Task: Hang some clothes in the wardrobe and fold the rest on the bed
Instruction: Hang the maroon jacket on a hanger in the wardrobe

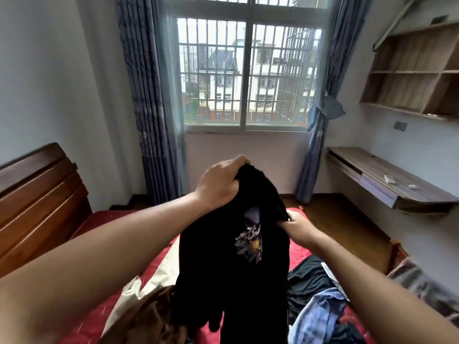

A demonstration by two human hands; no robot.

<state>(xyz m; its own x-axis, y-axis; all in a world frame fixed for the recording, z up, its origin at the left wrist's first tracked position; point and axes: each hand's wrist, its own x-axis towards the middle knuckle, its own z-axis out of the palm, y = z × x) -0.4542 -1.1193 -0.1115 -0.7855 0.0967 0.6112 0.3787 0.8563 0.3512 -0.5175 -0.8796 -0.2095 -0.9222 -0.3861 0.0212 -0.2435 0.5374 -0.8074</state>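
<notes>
A black garment [231,269] with a small pale and yellow print hangs in the air over the bed [104,219], which has a red cover. My left hand [219,184] grips its top, bunched in the fist. My right hand [299,225] pinches the garment's right edge lower down. Under it on the bed lie a brown garment [149,316], a cream one [129,294], a black one [308,276] and a blue one [320,316]. No wardrobe is in view.
A wooden headboard [37,194] stands at the left. A barred window [248,75] with blue curtains faces me. At the right are a wall-mounted desk [387,177] and open wooden shelves [412,78]. Wooden floor [342,219] shows beyond the bed.
</notes>
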